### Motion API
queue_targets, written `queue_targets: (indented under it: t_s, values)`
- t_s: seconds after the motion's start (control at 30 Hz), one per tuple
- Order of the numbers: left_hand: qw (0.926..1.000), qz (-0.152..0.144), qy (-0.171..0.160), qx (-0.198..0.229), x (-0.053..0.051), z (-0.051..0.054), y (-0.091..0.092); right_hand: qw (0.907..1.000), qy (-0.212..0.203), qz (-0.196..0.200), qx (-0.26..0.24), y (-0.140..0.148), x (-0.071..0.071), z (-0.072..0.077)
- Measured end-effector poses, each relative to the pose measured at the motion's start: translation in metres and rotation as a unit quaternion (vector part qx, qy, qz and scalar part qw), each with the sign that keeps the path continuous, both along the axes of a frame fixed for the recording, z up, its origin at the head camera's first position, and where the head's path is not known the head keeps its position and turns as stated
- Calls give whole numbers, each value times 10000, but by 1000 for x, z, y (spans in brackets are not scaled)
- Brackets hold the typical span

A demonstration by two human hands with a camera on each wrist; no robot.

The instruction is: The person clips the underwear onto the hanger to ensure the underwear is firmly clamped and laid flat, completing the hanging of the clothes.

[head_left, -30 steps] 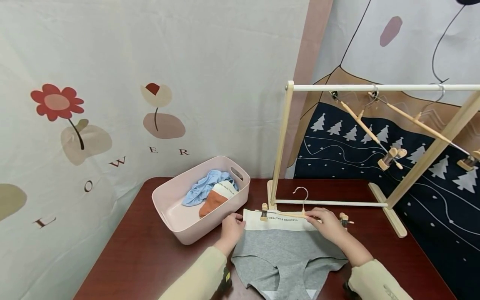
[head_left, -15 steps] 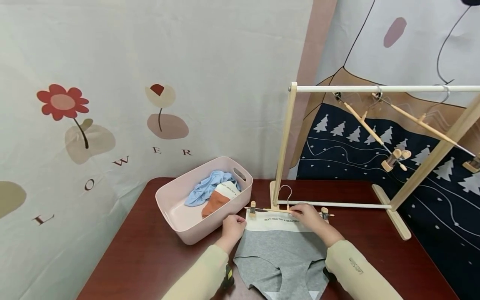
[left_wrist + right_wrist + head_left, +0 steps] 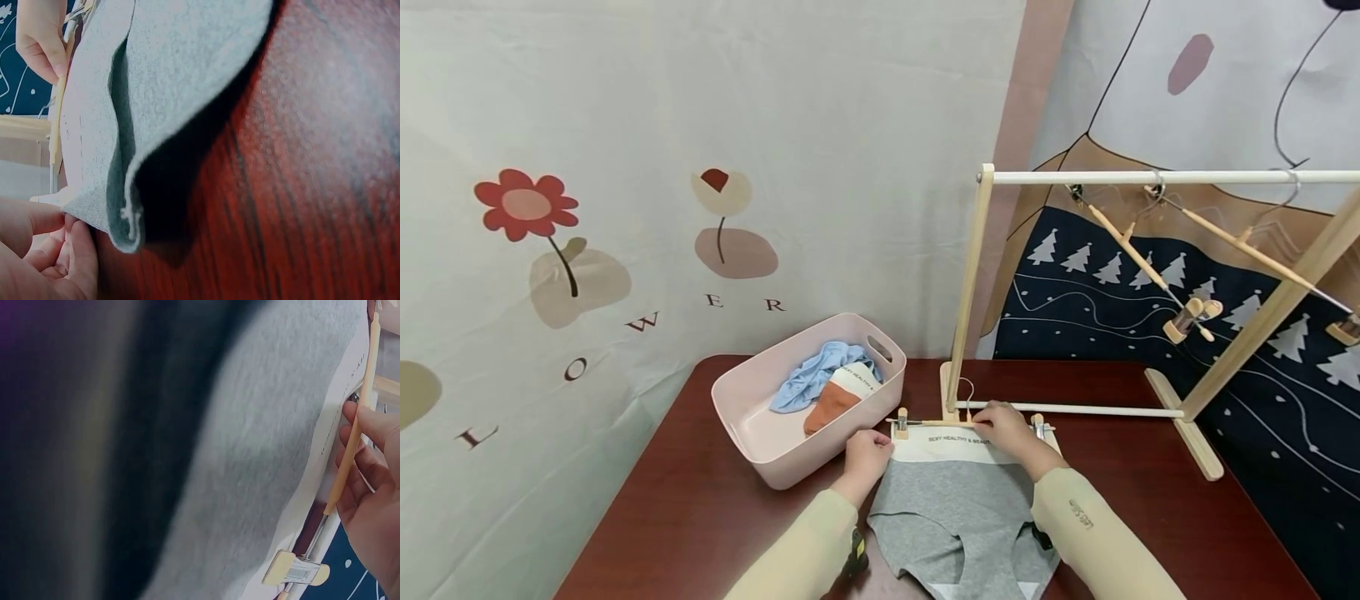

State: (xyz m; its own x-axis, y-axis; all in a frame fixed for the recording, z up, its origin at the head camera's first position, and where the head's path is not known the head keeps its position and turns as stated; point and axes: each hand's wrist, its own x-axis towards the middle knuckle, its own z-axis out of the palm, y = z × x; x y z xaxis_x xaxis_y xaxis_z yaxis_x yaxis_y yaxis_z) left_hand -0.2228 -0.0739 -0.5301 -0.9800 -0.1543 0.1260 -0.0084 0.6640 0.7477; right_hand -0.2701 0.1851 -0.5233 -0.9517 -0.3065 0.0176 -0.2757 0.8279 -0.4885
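- Head view: the left hand point(image 3: 867, 457) pinches the upper left corner of a pair of grey briefs point(image 3: 951, 492), which lies spread on the dark red table point(image 3: 647, 508), its cream waistband point(image 3: 925, 451) toward the back.
- Head view: the right hand point(image 3: 1006, 430) grips the wooden bar of a clip hanger point(image 3: 951, 423) near its middle; the bar runs along the waistband's top edge, and the left clip point(image 3: 902, 425) sits at that garment's left corner.
- Head view: to the left of the briefs, a pink basket point(image 3: 797, 472) holds a light blue garment point(image 3: 812, 379) and an orange and cream one point(image 3: 831, 408); behind stands a wooden rack point(image 3: 969, 292), with two other hangers point(image 3: 1123, 242) on its white top rail.
- Left wrist view: thumb and fingers of the left hand close on the fabric corner, while the right hand shows farther off, on the bar.
- Right wrist view: the right hand's thumb and fingers wrap the bar; farther along, the right clip point(image 3: 301, 571) overlaps the waistband's edge, though whether it bites the cloth I cannot tell. A dark blur fills the left part.
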Motion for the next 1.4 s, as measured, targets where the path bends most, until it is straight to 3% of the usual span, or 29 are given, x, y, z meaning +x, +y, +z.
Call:
queue_targets:
  t_s: [0.37, 0.57, 0.7, 0.93, 1.23, 1.4]
  values:
    - [10000, -13, 1, 2, 0, 0, 1, 9928, 888, -118, 796, -7, 6, 9]
    - [10000, -54, 57, -4, 0, 0, 1, 9935, 902, -82, 682, -8, 5, 6]
    - [9999, -70, -72, 29, 0, 0, 1, 9945, 809, -198, 639, -9, 4, 4]
    - [9998, -58, -187, 46, 0, 2, 1, 9906, 1004, -692, 620, -26, 8, 13]
    - [9998, -77, -177, 23, 0, 3, 0, 9904, 1354, 74, 254, -78, 6, 14]
    - [9999, -163, -19, -18, 0, 0, -1, 9940, 1078, 172, 36, -104, 0, 11]
